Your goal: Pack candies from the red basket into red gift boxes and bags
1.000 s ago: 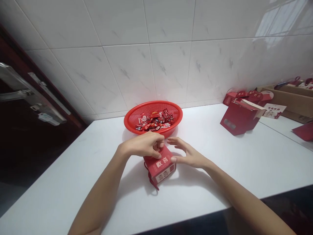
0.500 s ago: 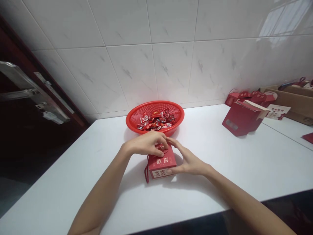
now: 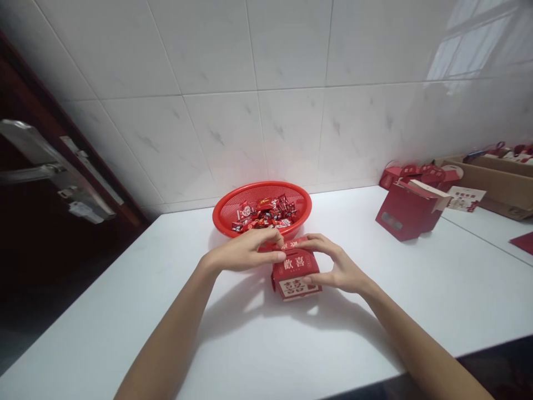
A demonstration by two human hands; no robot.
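A small red gift box [image 3: 296,272] with pale lettering on its sloping top and a cream front panel stands on the white table in front of the basket. My right hand [image 3: 335,264] grips it from the right, thumb on the front panel and fingers over the far side. At the box's upper left edge, my left hand [image 3: 254,250] has its thumb and fingers closed on the top flap. Part of a dark red cord shows at the box's left side. Behind it is a red plastic basket [image 3: 219,214] holding several wrapped candies [image 3: 266,212].
More red boxes [image 3: 410,211] stand at the right by the tiled wall [image 3: 291,133], with a printed card [image 3: 464,198] beside them. A cardboard carton [image 3: 495,186] is farther right. At the left is a dark door with a metal handle [image 3: 31,172].
The box has shifted right and turned a little, with both hands still on it. Its cord, which hung at the left, is now mostly hidden. The view has tilted slightly upward.
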